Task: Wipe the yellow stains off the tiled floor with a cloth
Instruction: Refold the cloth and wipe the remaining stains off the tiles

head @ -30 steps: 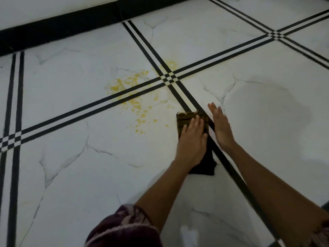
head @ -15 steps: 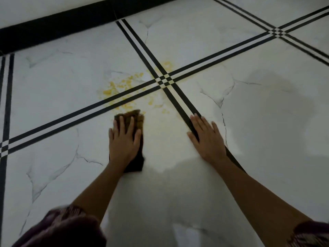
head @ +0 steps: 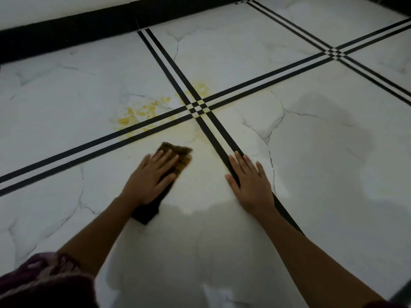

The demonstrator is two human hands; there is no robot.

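A dark folded cloth (head: pixel 180 155) with a yellow-stained front edge lies flat on the white tiled floor (head: pixel 233 63). My left hand (head: pixel 151 178) presses down on it with straight fingers. Yellow stains (head: pixel 142 111) sit beyond the cloth on the far side of the black double line, and a fainter yellow patch (head: pixel 201 87) lies past the line crossing. A pale yellow smear (head: pixel 195 132) shows just ahead of the cloth. My right hand (head: pixel 250 182) rests flat on the floor to the right, across a black line, fingers straight.
Black double lines (head: pixel 89 147) cross the floor at a checkered junction (head: pixel 198 107). A black skirting strip (head: pixel 73 30) runs along the wall at the far edge. A second line crossing (head: pixel 334 52) lies at the far right. Shadows darken the floor near me and to the right.
My left hand slid the cloth left over the nearer yellow spots, then a little back right toward the junction. The spots on the near tile are gone, leaving a faint smear. My right hand settled flat.
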